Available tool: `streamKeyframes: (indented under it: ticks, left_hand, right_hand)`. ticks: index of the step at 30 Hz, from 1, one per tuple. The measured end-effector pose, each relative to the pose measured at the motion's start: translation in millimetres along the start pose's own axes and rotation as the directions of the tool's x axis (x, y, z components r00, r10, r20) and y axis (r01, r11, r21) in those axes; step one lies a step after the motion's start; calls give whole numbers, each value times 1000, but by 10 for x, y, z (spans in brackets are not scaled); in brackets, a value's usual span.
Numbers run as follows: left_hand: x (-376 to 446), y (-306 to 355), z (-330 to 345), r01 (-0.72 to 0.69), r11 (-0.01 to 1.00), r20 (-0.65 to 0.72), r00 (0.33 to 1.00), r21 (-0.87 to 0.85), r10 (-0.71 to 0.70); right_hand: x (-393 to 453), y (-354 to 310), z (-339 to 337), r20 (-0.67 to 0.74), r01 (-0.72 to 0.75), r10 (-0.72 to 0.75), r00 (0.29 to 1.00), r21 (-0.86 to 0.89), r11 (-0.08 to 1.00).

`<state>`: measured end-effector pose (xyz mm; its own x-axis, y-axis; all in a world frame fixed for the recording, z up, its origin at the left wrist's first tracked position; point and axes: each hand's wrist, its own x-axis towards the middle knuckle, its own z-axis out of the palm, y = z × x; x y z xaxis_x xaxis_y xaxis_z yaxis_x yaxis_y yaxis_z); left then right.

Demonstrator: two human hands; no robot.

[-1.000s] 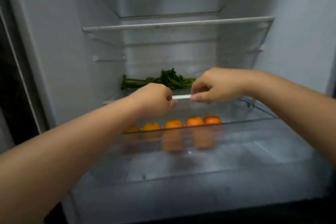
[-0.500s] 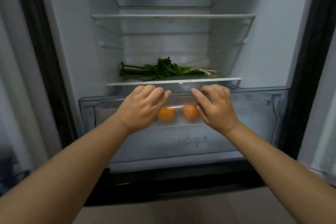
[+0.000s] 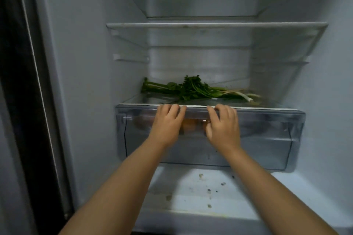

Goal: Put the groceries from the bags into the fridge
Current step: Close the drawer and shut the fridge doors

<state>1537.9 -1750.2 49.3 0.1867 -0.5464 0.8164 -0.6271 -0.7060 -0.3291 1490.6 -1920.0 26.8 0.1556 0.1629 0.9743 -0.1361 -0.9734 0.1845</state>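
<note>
The fridge stands open before me. Its clear crisper drawer [image 3: 267,139] sits pushed in under the lowest glass shelf [image 3: 267,108]. My left hand [image 3: 167,122] and my right hand [image 3: 223,124] press flat against the drawer's front, fingers straight, fingertips at its top rim. Oranges [image 3: 189,126] show dimly through the plastic between my hands; most are hidden. A bunch of green herbs and spring onions [image 3: 191,89] lies on the shelf above the drawer.
Two more glass shelves, one [image 3: 215,25] at mid height, hold nothing visible. The fridge floor [image 3: 210,192] below the drawer carries small crumbs. The dark door edge [image 3: 23,101] runs down the left side.
The drawer has slid from pulled out to fully in. My hands went from gripping its top edge to pressing flat on its front. The view has moved back from the fridge.
</note>
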Motion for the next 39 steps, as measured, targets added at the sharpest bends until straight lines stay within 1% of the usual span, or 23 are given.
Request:
streamKeyframes:
  ticks: [2,3,4,5,7,9,11,13,15,17,20,23,25,26,28,29,30,31,32,33,35,37,39]
  left_hand:
    - [18,-1,-122,0,1000,91,996,11,-1]
    - [23,-9,-222,-3,1000,189,982,13,1]
    - [11,-30,-309,2,998,275,961,61,-19]
    - [-36,-34,-434,44,993,311,947,109,-76]
    - [-188,-65,-652,72,974,373,915,214,-150]
    - [-407,-144,-919,121,949,351,909,293,-224]
    - [-621,-211,-1289,149,926,343,899,346,-273]
    - [-806,-259,-1731,180,907,291,908,381,-302]
    - [-1015,-272,-2167,209,919,237,925,334,-296]
    - [-1258,-251,-2591,235,928,213,929,290,-302]
    - [-1833,-304,-3289,238,893,218,916,382,-338]
    - [-2463,-455,-3848,323,819,187,872,474,-452]
    - [-2842,-581,-4149,415,773,162,824,480,-543]
    - [-2992,-634,-4242,453,755,181,789,474,-587]
    - [-3217,-743,-4438,510,726,237,718,462,-655]
    - [-3307,-777,-4510,536,713,282,673,453,-684]
    - [-3380,-804,-4570,551,709,311,647,440,-696]
    - [-3418,-823,-4605,564,713,311,648,417,-695]
    - [-3454,-813,-4643,594,706,292,648,386,-704]
    - [-3467,-795,-4668,646,685,267,633,335,-727]
    - [-3466,-781,-4663,747,618,197,585,245,-786]
    - [-3402,-739,-4625,826,549,181,525,127,-832]
    - [-3300,-637,-4553,874,484,181,485,-52,-856]
  right_hand:
    - [0,37,53,-12,-1,1,1000,27,1000]
    - [-1,41,56,-5,-9,9,1000,36,999]
    - [5,26,40,11,-23,22,1000,40,999]
    - [12,3,14,37,-44,43,998,37,998]
    - [48,-54,-76,122,-91,87,989,28,995]
    - [98,-168,-225,234,-137,124,964,41,990]
    - [151,-345,-402,326,-157,121,938,86,984]
    - [208,-626,-674,351,-144,76,933,171,975]
    - [259,-992,-1025,312,-123,20,950,314,942]
    - [287,-1386,-1420,263,-101,-28,964,463,881]
    - [301,-2030,-2075,197,-91,-50,979,645,759]
    - [306,-2640,-2637,160,-73,-81,984,768,636]
    - [265,-3121,-2936,150,2,-207,967,805,594]
    - [217,-3344,-3029,161,40,-282,946,803,595]
    - [182,-3759,-3198,251,64,-377,891,753,654]
    - [185,-3914,-3257,331,49,-390,859,706,707]
    - [201,-4014,-3317,399,19,-374,837,662,749]
    - [223,-4053,-3345,448,-27,-330,831,625,780]
    - [243,-4074,-3378,474,-65,-299,828,611,789]
    - [271,-4065,-3426,515,-106,-292,806,611,785]
    - [269,-3986,-3514,553,-135,-310,773,622,771]
    - [204,-3823,-3552,552,-130,-311,774,618,776]
    - [105,-3586,-3594,560,-187,-283,779,638,747]
